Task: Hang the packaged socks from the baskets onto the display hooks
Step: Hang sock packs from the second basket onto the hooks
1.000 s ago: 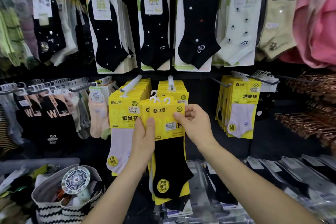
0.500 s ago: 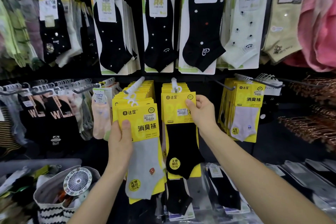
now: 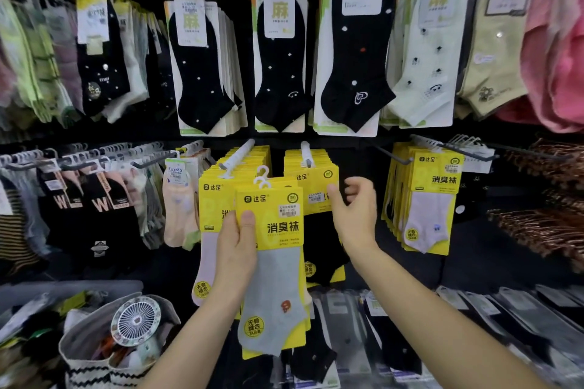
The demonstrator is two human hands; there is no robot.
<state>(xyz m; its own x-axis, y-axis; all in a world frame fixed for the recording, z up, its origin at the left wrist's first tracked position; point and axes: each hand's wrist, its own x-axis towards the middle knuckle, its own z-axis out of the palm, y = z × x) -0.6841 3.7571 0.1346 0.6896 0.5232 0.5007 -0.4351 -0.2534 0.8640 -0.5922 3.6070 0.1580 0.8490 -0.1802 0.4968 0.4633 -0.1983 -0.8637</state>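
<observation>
Currently, the left hand (image 3: 235, 246) grips a pack of grey socks (image 3: 275, 287) at the centre of the frame, with the thumb laid across the front of the yellow header card and the fingers behind it. The pack is held upright in front of the display, clear of any hook. Two white hanger loops (image 3: 262, 175) project above its top edge, so more than one pack may be in the grip. The right hand (image 3: 355, 215) is right of centre, holds nothing, and has loosely curled fingers. Its thumb lies against the edge of the row of black-sock packs (image 3: 311, 178) that hangs from the centre white hook (image 3: 306, 155); contact cannot be confirmed. Just left of that row, a second row of yellow packs (image 3: 215, 199) hangs from another white hook (image 3: 238, 153), partly hidden behind the held pack. A third row of yellow packs (image 3: 436, 180) hangs well apart, at the right of the frame. Carded black socks (image 3: 278, 66) fill the upper centre, and pink garments (image 3: 556, 41) occupy the upper right. A striped woven basket (image 3: 82, 366) stands at the lower left, with a small round fan (image 3: 136, 322) resting in its opening. Flat clear-wrapped packs (image 3: 505, 319) lie along the lower right.
</observation>
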